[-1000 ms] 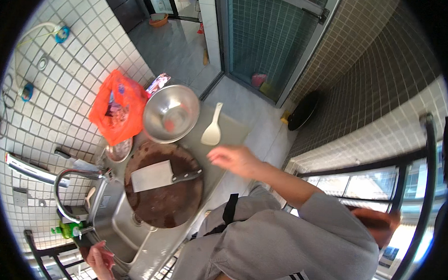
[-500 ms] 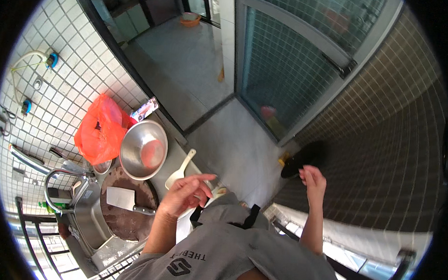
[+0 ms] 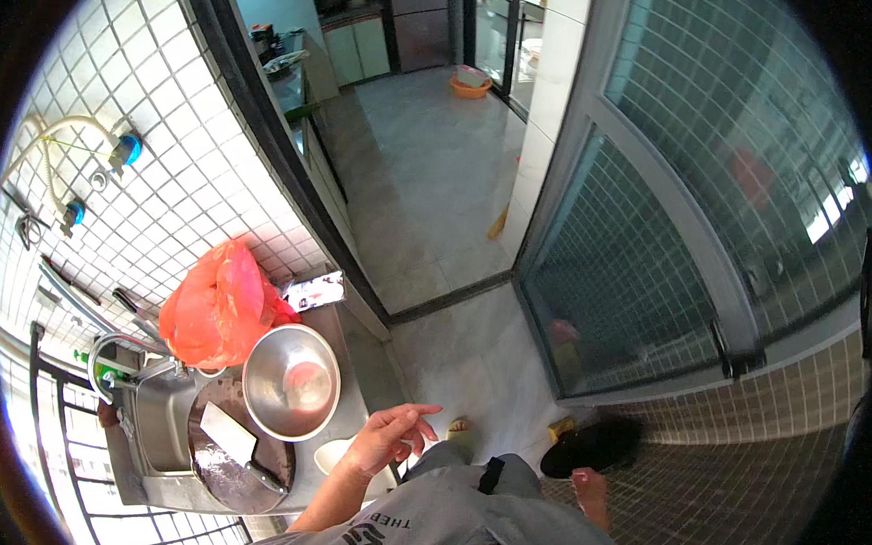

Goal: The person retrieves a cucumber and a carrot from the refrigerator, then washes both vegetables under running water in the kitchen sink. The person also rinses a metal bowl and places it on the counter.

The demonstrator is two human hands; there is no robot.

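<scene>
My left hand (image 3: 390, 440) hovers in front of the counter's right edge. Its index finger points right, the other fingers bend loosely, and it holds nothing. Partly hidden behind it is a cream-white rice scoop (image 3: 332, 455). My right hand (image 3: 590, 487) hangs low on the right, beside a black round object (image 3: 593, 449); its fingers are foreshortened and unclear. A steel bowl (image 3: 291, 392) with a reddish patch inside stands on the counter. Left of it, a cleaver (image 3: 231, 434) lies on a round dark chopping board (image 3: 222, 486).
A red plastic bag (image 3: 219, 308) and a phone (image 3: 314, 291) sit at the wall. A sink (image 3: 165, 422) with a curved tap is at the left. Ahead is a doorway with a dark threshold (image 3: 451, 297); a glass door (image 3: 638, 270) stands at its right.
The view has tilted up and shifted, so the counter things sit lower and more of the room beyond the doorway shows. My right hand has dropped lower; my left keeps a similar pose.
</scene>
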